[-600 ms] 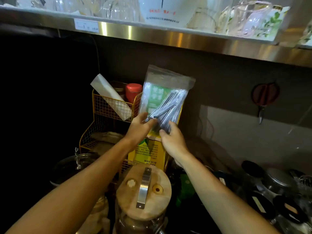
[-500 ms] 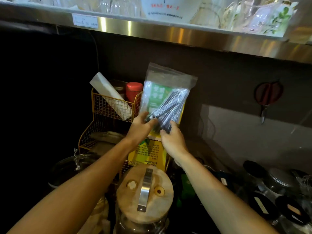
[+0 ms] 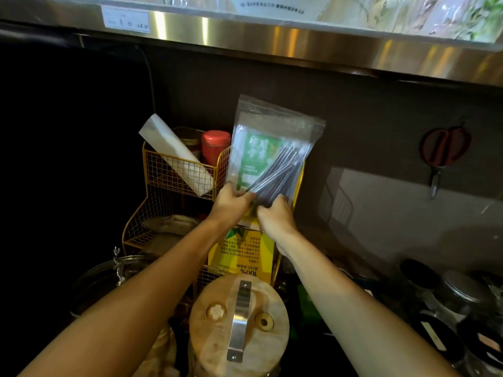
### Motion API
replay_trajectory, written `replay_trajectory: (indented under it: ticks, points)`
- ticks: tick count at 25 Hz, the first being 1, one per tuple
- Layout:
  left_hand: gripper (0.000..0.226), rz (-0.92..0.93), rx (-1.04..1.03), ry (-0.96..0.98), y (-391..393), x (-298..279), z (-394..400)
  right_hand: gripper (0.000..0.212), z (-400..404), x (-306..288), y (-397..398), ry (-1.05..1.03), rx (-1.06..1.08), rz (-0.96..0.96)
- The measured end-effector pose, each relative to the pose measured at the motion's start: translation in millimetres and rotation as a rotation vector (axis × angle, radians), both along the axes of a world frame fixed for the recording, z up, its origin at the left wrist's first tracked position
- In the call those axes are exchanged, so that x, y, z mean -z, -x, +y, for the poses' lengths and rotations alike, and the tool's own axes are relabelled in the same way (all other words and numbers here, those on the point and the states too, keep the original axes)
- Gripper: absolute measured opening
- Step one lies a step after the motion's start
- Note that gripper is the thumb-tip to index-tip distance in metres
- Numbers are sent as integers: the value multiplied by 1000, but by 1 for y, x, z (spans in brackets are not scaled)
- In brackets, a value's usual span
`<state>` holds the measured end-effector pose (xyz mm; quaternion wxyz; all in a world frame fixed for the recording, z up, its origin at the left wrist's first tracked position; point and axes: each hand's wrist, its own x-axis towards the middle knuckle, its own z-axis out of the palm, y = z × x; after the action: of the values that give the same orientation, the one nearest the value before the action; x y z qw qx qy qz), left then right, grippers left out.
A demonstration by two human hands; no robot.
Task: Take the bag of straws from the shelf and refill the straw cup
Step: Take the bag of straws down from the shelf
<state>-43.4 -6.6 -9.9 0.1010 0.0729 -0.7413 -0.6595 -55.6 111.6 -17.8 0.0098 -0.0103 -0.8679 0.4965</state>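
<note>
A clear zip bag of straws (image 3: 268, 148) stands upright in front of the yellow wire rack (image 3: 174, 172). It holds a bundle of dark, wrapped straws and a green label. My left hand (image 3: 231, 198) grips the bag's lower left corner. My right hand (image 3: 275, 213) grips its lower right edge, over the ends of the straws. Both hands hold the bag above a yellow carton (image 3: 242, 251). I see no straw cup in this view.
A steel shelf (image 3: 272, 36) with glassware runs overhead. The rack holds a white paper roll (image 3: 174, 153) and a red-lidded jar (image 3: 215, 142). A wooden-lidded glass jar (image 3: 239, 325) stands close below my arms. Dark-lidded jars (image 3: 460, 292) sit at right; scissors (image 3: 441, 153) hang on the wall.
The hands and the bag have hardly moved. The view has tilted slightly downward, so the shelf sits higher in the frame.
</note>
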Motion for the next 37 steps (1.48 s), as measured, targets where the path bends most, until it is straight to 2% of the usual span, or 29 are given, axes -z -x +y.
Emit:
replay_trajectory:
  ticks: [2, 3, 5, 7, 11, 15, 17, 22, 26, 28, 32, 33, 35, 37]
  points:
    - [23, 1, -52, 31, 4, 0, 0, 75, -4, -1, 3, -25, 28, 27]
    - [26, -11, -69, 59, 5, 0, 1, 78, -5, -1, 6, -47, 52, 35]
    - [48, -16, -77, 93, 8, 1, 2, 83, -8, 1, 10, -73, 83, 47]
    - [56, -15, -92, 121, 9, 4, 0, 80, -11, 5, 13, -80, 96, 67]
    - [52, 16, -70, 135, 8, 11, -2, 51, -15, 9, 12, -36, 98, 136]
    - [24, 96, -127, 191, 0, 9, -1, 23, -14, 10, 4, -18, 133, 255]
    - [18, 142, -156, 206, -8, 9, -1, 12, -10, 9, -4, -9, 144, 317]
    - [19, 198, -195, 215, -36, 3, -1, 21, 5, 7, -25, 78, 82, 388]
    - [15, 239, -208, 292, -63, -10, 4, 28, 30, 0, -50, 170, 0, 407]
    - [14, 233, -138, 230, -75, -19, 11, 32, 44, -4, -65, 209, -47, 387]
    - [55, 181, 12, -64, -102, -34, 34, 35, 80, -12, -93, 226, -108, 349]
    - [53, 167, 34, -58, -107, -35, 41, 33, 90, -14, -101, 220, -123, 337]
    - [33, 152, 70, -48, -115, -37, 54, 29, 109, -17, -117, 213, -143, 316]
    - [14, 157, 140, -115, -126, -35, 73, 26, 136, -15, -132, 243, -153, 300]
